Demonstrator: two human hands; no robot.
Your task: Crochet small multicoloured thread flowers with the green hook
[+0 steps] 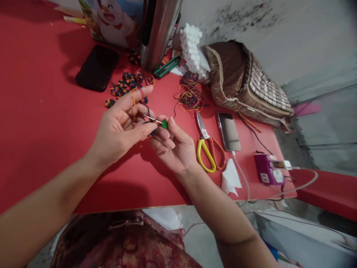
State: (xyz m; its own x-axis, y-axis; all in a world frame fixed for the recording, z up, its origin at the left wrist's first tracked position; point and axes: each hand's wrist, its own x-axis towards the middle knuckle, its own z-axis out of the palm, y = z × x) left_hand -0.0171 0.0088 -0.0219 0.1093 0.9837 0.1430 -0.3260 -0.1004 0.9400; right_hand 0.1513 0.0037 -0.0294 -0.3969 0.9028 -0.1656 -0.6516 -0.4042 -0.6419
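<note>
Over the red table my left hand is closed, thumb pressed against a small dark piece of yarn work. Orange and pink yarn loops round its raised forefinger. My right hand pinches the green handle of a crochet hook. The hook's thin metal shaft points left, its tip among the yarn by the left fingers. Just behind my hands lies a pile of small multicoloured yarn pieces. A tangle of loose yarn sits to their right.
Scissors and a charging phone lie right of my hands. A black phone is at left. A metal cylinder, a green cutter and a brown cushion-like bag stand behind. A purple power box trails cables at right.
</note>
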